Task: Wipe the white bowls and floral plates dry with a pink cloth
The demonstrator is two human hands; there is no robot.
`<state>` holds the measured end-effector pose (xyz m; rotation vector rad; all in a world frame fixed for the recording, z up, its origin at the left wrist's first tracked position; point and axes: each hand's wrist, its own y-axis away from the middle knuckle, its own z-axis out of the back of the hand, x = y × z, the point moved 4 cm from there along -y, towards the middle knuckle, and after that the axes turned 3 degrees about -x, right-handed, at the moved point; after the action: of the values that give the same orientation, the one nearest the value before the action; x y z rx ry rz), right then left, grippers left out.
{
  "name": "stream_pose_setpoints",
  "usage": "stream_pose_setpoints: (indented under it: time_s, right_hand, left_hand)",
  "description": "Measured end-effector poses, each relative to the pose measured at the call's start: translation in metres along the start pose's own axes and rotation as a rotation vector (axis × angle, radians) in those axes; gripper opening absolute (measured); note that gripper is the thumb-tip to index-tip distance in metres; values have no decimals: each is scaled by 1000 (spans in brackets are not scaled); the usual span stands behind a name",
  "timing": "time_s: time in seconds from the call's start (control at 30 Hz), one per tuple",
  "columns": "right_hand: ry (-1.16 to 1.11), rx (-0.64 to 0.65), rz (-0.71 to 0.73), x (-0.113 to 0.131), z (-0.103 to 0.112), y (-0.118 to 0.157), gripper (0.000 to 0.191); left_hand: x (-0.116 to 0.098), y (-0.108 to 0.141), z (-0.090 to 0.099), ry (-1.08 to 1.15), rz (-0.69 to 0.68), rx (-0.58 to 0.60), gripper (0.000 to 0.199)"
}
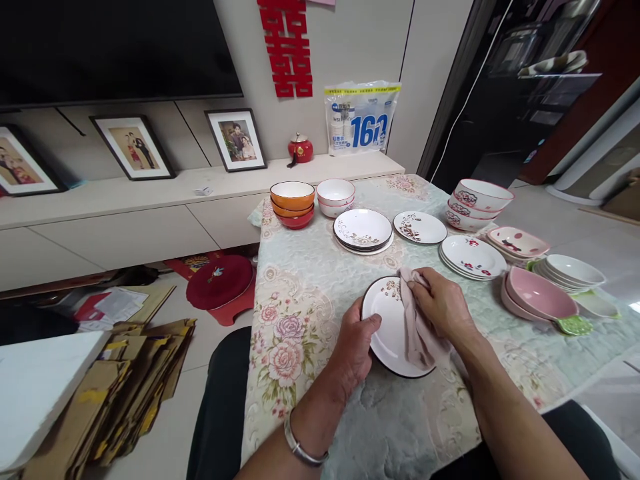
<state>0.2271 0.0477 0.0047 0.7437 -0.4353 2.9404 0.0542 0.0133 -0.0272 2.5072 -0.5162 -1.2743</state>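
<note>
Plate [387, 333], white with a dark rim and brown flowers, is in the left hand [357, 340] over the near part of the table [320, 300]; whether it touches the tabletop, I cannot tell. The left thumb lies on its face at the left edge, with the other fingers hidden beneath the rim. The right hand [443, 303] has its fingers closed on a bunched pink cloth [416, 327], which drapes down the right part of the face. Just beyond sit a plate stack [363, 227] and a flat dish [420, 227], with orange bowls [293, 193] to their left. Right of the right hand are red-flowered plates [473, 255] and pink bowls [543, 293].
</note>
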Motion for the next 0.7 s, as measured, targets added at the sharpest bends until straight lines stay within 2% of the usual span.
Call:
stream_pose_setpoints:
  time_s: [0.2, 0.3, 0.37, 0.47, 0.7]
  right_hand:
    - [-196, 34, -33, 2, 4, -2, 32]
    - [-280, 57, -43, 1, 2, -3, 27]
    - [-307, 66, -39, -2, -1, -3, 23]
    - [-345, 94, -47, -9, -6, -4, 29]
    - [-572, 226, -187, -14, -22, -3, 32]
  left_hand:
    - [-6, 0, 3, 67, -103, -21, 48]
    - [-8, 0, 4, 81, -140, -25, 45]
    - [-9, 0, 4, 88, -167, -28, 43]
    - [-10, 1, 4, 104, -198, -55, 43]
    - [-14, -2, 10, 202, -244, -145, 53]
